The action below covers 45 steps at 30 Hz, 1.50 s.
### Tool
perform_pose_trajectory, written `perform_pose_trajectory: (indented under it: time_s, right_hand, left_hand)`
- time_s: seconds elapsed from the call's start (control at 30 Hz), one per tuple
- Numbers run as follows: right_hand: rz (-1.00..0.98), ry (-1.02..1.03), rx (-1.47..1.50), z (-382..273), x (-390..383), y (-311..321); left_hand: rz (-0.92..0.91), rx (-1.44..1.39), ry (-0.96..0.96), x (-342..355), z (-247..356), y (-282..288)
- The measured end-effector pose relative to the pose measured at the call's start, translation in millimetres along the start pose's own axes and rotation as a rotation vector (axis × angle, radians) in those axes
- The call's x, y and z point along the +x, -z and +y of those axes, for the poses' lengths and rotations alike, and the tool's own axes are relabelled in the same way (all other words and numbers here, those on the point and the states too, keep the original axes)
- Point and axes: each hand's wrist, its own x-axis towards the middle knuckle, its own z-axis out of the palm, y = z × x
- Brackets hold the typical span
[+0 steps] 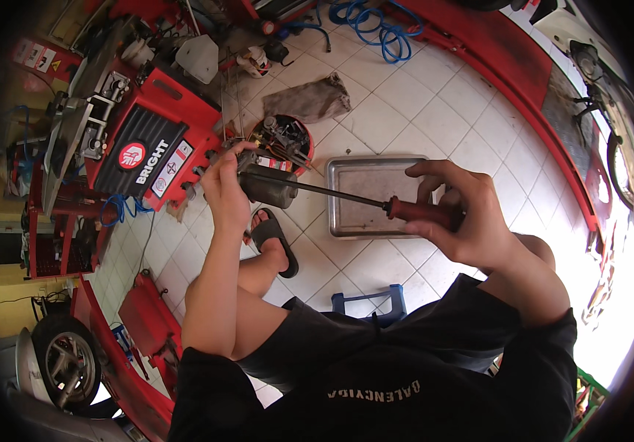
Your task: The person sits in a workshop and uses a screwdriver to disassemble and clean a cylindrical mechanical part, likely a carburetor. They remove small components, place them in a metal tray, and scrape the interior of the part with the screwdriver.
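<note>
My left hand (226, 193) is closed around a dark grey cylindrical metal part (276, 193), which looks like a small motor, and holds it above the floor. A long screwdriver (414, 211) with a dark red handle lies in my right hand (479, 214), the fingers curled about the handle. Its thin shaft points left, the tip meeting or passing over the cylinder's upper side; whether it sits in a screw cannot be seen. Below the screwdriver, a shallow metal tray (330, 197) rests on the tiles. Just beyond the cylinder stands a red tub (307, 151) full of metal parts.
A red and black machine (159, 140) stands at the left. Past the tub lies a stained cloth (310, 99). Coiled blue hose (383, 33) is at the far side, beside a curved red rail (508, 85). A blue stool (387, 302) is close to my legs.
</note>
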Motion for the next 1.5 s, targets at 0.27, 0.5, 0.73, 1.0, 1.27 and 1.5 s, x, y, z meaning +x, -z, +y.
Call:
perform_pose_trajectory:
  time_s: [0.27,0.5,0.73,1.0,1.27,1.5]
  right_hand:
    - [-0.005,0.315,-0.613,-15,0,-23]
    - [-0.068,-0.050,0.162,-12,1,-18]
    - [-0.174,-0.388,0.375,-17,0,-9]
    - [-0.151,-0.327,0.356,-12,-4,-12]
    - [-0.130,-0.203,0.206,-10,13,2]
    - [-0.093,-0.104,0.020,-9,26,68]
  left_hand:
    - [0.089,-0.156,0.142,10,0,-1]
    - [0.128,-0.051,-0.059,4,0,0]
    - [0.078,-0.038,-0.048,-1,-1,-3]
    - [0.104,0.008,-0.142,-1,1,-7]
    - [0.096,0.041,0.023,9,3,-8]
    - [0.178,-0.222,0.268,16,22,-22]
